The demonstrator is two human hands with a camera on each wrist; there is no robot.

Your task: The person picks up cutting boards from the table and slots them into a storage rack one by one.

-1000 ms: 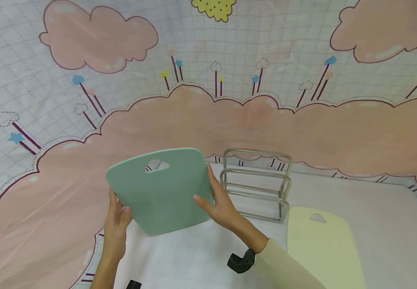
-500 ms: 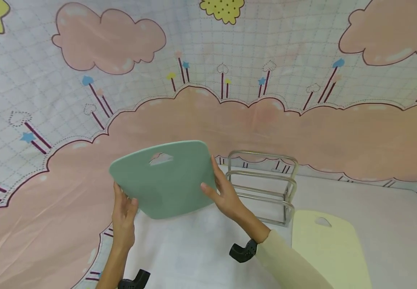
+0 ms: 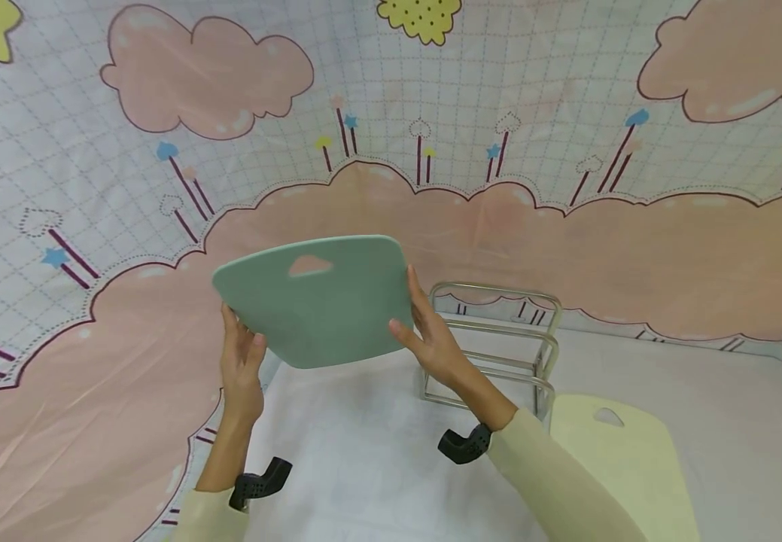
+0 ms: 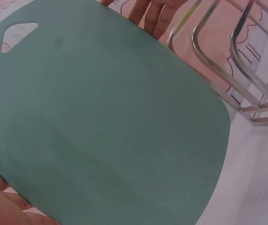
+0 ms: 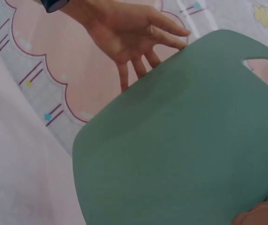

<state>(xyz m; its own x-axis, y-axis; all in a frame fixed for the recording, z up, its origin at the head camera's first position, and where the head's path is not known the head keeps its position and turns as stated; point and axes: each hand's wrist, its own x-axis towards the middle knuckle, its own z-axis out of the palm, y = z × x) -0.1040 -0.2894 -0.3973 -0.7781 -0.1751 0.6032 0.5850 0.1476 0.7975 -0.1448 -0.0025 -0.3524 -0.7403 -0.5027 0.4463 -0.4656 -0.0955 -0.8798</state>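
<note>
A green cutting board (image 3: 316, 305) with a handle slot near its top edge is held up above the white table, tilted. My left hand (image 3: 241, 373) grips its left edge, and my right hand (image 3: 434, 339) holds the right edge with the thumb on the near face. In the left wrist view the board (image 4: 110, 108) fills most of the picture, with fingers at two opposite edges. The right wrist view shows the left hand (image 5: 129, 35) with its fingertips along the board's far edge.
A metal wire rack (image 3: 499, 327) stands behind and right of my right hand. Beside it a pale yellow cutting board (image 3: 617, 467) lies flat on the white table (image 3: 357, 452). A patterned cloth (image 3: 472, 241) hangs behind.
Both hands have raised the green board and moved it slightly right in the head view. The view itself has shifted a little. Rack and yellow board stay in place.
</note>
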